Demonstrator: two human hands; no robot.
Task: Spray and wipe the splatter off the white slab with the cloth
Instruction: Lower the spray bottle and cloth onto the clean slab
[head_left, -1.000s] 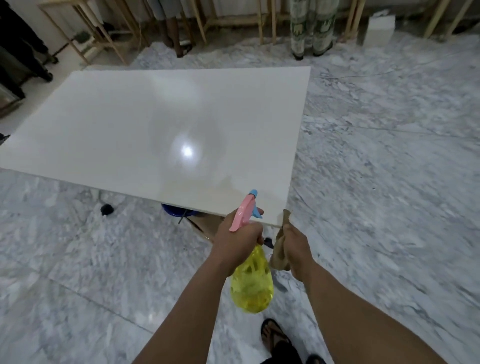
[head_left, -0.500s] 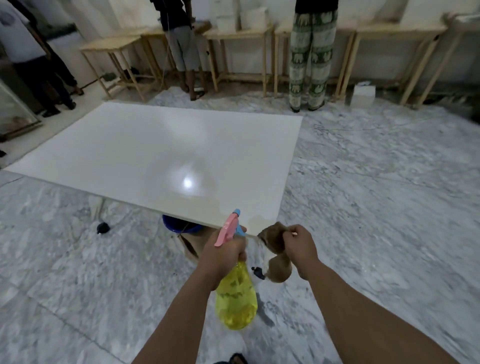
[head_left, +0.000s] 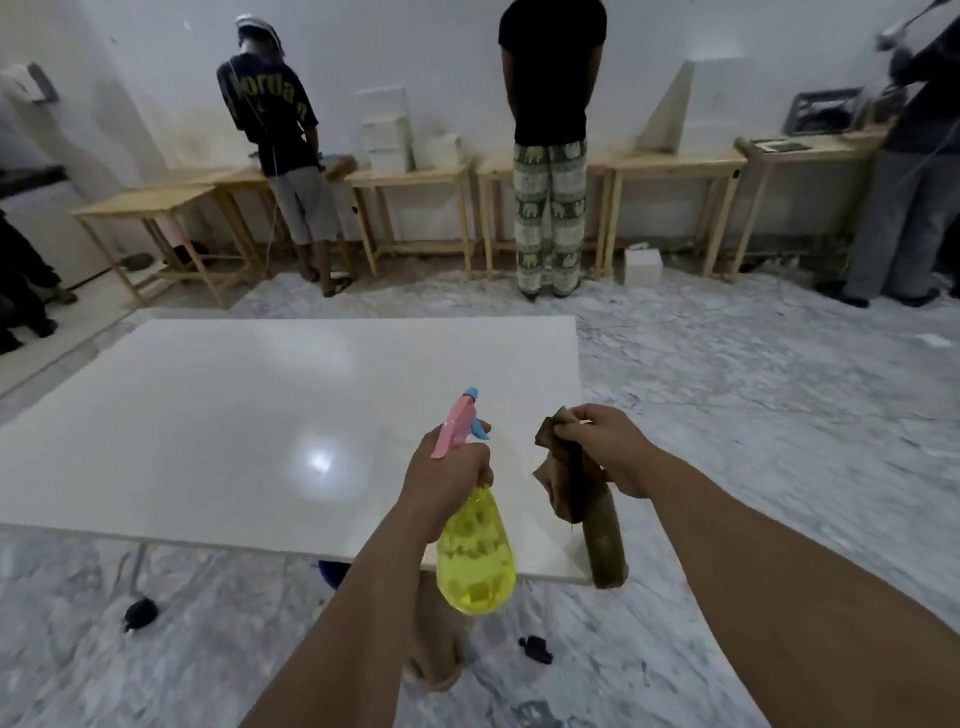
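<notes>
Left grip (head_left: 447, 475) wraps spray bottle (head_left: 475, 551) neck over white slab's (head_left: 234, 431) near edge; right grip (head_left: 610, 447) pinches brown cloth (head_left: 569, 483) beside it.

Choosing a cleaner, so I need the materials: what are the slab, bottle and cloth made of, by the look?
Slab: glossy white stone or porcelain, maybe laminate; it mirrors a lamp.
Bottle: see-through yellow plastic, with a pink and blue plastic trigger.
Cloth: soft brown fabric, hanging limp in folds.
</notes>
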